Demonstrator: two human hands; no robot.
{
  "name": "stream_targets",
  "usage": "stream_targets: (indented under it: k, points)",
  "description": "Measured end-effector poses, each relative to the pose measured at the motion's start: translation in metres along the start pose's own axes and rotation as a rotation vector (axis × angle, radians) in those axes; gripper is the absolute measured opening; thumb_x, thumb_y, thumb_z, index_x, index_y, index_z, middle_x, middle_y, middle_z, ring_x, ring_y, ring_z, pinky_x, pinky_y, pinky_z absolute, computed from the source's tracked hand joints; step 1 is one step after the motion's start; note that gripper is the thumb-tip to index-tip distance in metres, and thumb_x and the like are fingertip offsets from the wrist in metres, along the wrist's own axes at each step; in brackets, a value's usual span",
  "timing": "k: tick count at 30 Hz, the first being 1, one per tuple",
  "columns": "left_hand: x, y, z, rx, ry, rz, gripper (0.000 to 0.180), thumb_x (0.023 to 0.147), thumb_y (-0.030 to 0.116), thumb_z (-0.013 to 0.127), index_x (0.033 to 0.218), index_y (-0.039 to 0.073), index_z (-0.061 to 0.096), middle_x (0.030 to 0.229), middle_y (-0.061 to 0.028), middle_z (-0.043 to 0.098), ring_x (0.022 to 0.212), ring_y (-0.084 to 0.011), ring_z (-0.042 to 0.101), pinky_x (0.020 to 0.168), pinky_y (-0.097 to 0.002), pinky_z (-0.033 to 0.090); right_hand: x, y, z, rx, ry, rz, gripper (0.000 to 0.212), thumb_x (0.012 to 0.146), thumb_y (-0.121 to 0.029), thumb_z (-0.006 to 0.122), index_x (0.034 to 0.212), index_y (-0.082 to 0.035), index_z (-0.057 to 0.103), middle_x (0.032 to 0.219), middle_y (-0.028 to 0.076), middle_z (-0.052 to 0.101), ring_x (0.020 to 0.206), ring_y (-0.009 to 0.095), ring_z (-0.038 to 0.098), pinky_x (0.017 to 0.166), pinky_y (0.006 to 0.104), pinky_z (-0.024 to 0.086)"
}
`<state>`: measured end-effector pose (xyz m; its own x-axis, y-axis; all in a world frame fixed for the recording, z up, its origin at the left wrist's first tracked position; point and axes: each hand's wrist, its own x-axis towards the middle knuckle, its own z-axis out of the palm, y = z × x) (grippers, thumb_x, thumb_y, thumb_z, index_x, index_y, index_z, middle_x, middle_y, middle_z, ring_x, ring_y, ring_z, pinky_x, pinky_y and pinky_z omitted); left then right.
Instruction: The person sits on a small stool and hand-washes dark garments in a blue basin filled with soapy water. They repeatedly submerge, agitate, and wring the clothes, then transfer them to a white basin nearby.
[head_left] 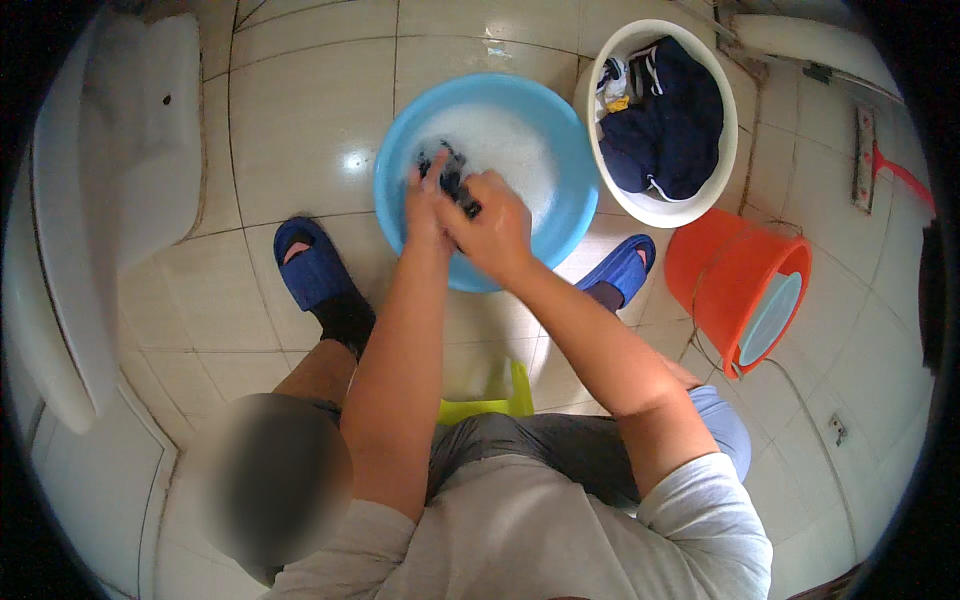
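Note:
A round light blue basin (395,130) stands on the floor in front of me, with foamy, whitish water (515,150) in it. Over the water, my left hand (428,205) and my right hand (492,222) press together around a bunched, dark wet cloth (450,178). Both hands are closed on it, the right one wrapped over its near end. Some of the dark fabric sticks out above my left fingers. What kind of garment it is cannot be made out, since the fingers hide much of it.
A cream tub (733,130) with dark navy clothes (680,125) stands right of the basin. Nearer, an orange bucket (695,265) lies tilted, a pale blue vessel (768,318) inside. My blue slippers (318,270) flank the basin. A yellow-green stool (485,408) is under me; white fixtures (145,120) stand left.

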<state>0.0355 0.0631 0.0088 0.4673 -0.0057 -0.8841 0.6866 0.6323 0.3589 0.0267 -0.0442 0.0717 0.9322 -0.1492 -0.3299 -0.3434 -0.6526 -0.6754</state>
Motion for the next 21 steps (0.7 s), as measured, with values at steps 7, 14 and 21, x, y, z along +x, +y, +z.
stream_targets:
  k: [7, 14, 21]
  points:
    - [0.002, -0.011, 0.008, 0.389, 0.034, 0.25, 0.05, 0.103, 0.037, 0.074, 0.135, -0.002, 0.069, 0.127, -0.0171, 0.073, 0.113, -0.0283, 0.07, 0.095, -0.0442, 0.058, 0.003, 0.013, 0.014, 0.414, -0.013, 0.207, 0.042, 0.104, -0.037, 0.064, 0.097, 0.002, 0.078, 0.099, 0.033, 0.075, 0.095, 0.053, 0.073, 0.084, 0.0574, 0.057]
    - [-0.02, -0.042, 0.003, -0.172, -0.005, 0.01, 0.066, 0.108, 0.044, 0.069, 0.161, 0.008, 0.05, 0.156, -0.0128, 0.059, 0.139, -0.0352, 0.06, 0.112, -0.0539, 0.053, 0.051, 0.067, 0.002, -0.313, 0.124, -0.116, 0.05, 0.1, -0.05, 0.078, 0.13, -0.011, 0.075, 0.134, 0.028, 0.063, 0.119, 0.05, 0.065, 0.101, 0.053, 0.056]
    - [-0.003, -0.044, -0.006, -0.309, 0.104, -0.197, 0.077, 0.111, 0.071, 0.051, 0.171, 0.024, 0.038, 0.165, -0.0076, 0.051, 0.148, -0.0343, 0.053, 0.117, -0.0657, 0.045, 0.029, 0.071, 0.052, 0.092, 0.011, 0.215, 0.06, 0.084, -0.031, 0.09, 0.139, -0.013, 0.074, 0.143, 0.027, 0.061, 0.124, 0.047, 0.066, 0.105, 0.051, 0.057]
